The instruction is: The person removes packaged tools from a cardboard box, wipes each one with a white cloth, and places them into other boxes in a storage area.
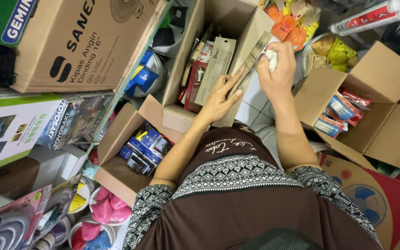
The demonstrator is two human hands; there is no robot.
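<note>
This is a shop's stock corner, or a small goods store. Open cartons (pixel 200 69) crowd a tiled floor (pixel 251 104), each packed with many of the same item: carded hardware (pixel 214 65), small blue boxes (pixel 144 146), and red and blue packets (pixel 343 109). Big printed boxes (pixel 75 41) of boxed appliances are stacked at the left. Tubs of pink pieces (pixel 107 208), bagged goods (pixel 334 48) and sealant tubes (pixel 371 16) fill the gaps between them.
</note>
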